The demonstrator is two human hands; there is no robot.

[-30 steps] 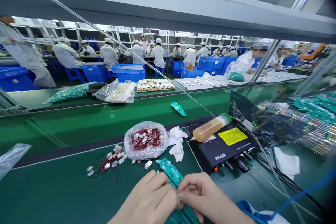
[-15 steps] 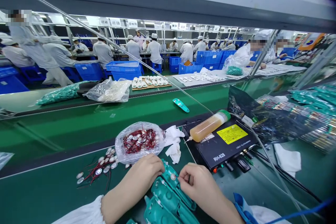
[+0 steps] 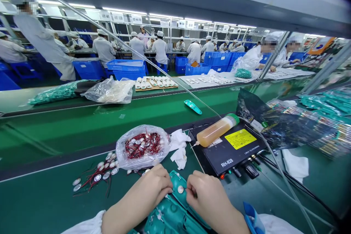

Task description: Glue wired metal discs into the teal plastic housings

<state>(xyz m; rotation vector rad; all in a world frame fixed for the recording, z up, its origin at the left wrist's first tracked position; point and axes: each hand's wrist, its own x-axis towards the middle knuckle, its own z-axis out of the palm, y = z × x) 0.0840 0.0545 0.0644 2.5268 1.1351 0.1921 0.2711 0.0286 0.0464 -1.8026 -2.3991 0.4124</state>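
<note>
A teal plastic housing (image 3: 175, 214) lies on the green bench under both hands, with a small round metal disc (image 3: 180, 189) sitting in its upper end. My right hand (image 3: 205, 199) is right beside the disc, its fingertips closed on what looks like a thin wire. My left hand (image 3: 148, 192) presses on the housing's left edge. Close to the left hand are a clear plastic bag (image 3: 142, 148) full of red-wired metal discs and several loose wired discs (image 3: 97, 177) on the bench. The housing's lower part runs out of view.
To the right stand a black RH-928 station (image 3: 233, 150), with an amber glue bottle (image 3: 216, 129) on it, and crumpled white tissue (image 3: 179, 150). A teal part (image 3: 192, 107) lies on the far belt. Beyond, co-workers sit among blue crates (image 3: 200, 69).
The housing has dropped from a raised tilt to lying low under my hands, and the disc now shows in it. My view has tilted, shifting the bench items left.
</note>
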